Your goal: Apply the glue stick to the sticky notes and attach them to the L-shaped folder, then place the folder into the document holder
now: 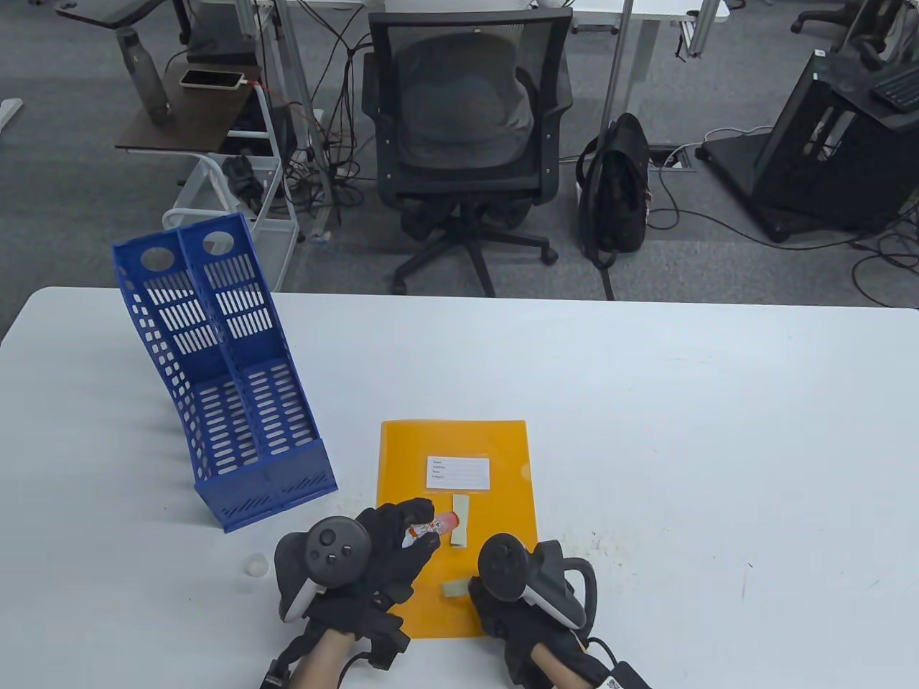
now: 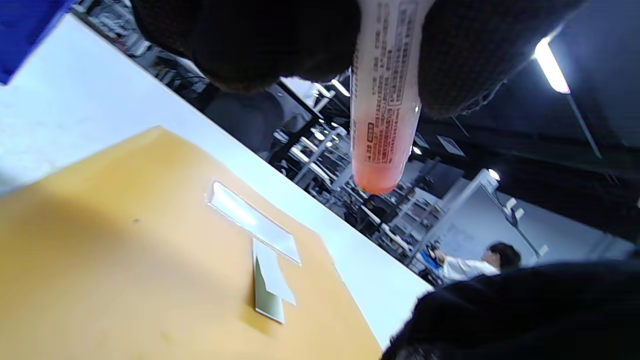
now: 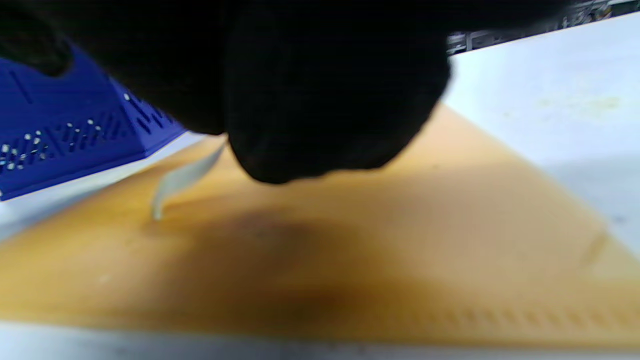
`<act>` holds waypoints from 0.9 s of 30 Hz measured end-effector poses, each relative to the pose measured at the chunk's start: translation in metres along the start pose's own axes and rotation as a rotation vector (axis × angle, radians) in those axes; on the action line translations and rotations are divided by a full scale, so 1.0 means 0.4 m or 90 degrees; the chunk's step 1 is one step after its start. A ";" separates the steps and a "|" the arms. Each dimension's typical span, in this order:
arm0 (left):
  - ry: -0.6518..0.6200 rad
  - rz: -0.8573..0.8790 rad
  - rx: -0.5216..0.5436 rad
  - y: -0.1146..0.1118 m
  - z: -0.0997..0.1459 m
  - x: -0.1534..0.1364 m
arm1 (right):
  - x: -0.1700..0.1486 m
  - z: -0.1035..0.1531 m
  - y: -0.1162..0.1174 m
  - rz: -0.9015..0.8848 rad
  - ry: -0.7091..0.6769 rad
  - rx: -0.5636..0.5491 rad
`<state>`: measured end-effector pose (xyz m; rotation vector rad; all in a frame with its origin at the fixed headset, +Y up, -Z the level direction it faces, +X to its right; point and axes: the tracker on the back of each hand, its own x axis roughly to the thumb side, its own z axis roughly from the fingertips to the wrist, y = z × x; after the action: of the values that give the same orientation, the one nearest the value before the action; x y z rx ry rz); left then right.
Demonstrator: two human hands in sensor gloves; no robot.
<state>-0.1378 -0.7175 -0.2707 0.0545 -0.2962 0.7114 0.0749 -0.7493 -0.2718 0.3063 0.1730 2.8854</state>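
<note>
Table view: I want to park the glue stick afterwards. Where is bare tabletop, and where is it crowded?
Free: the wide table right of the orange folder, and the strip beyond it. Crowded: the near edge, where the left hand grips the glue stick, the right hand holds a sticky note, and the blue document holder stands left.

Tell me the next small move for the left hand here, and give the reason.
Probably bring the glue stick across to the small sticky note by the right hand and rub glue on it. The left hand grips the stick above the orange folder; one note already lies below the white label, and this second one sits loose near the folder's lower edge.
</note>
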 end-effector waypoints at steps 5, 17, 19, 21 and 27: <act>-0.008 -0.076 -0.109 -0.046 -0.012 0.023 | -0.001 -0.001 0.005 0.013 0.013 0.001; -0.014 -0.171 -0.164 -0.121 -0.023 0.042 | 0.008 -0.007 0.023 0.059 0.016 0.013; -0.012 -0.178 -0.165 -0.124 -0.024 0.042 | 0.012 -0.006 0.023 0.071 0.009 0.004; -0.009 -0.187 -0.163 -0.127 -0.024 0.044 | 0.018 -0.004 0.022 0.090 0.002 -0.013; -0.007 -0.202 -0.161 -0.130 -0.024 0.050 | 0.026 -0.003 0.026 0.141 -0.006 -0.032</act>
<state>-0.0873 -0.7425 -0.2715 -0.1327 -0.3761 0.3560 0.0624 -0.7569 -0.2693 0.3493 0.0690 3.1012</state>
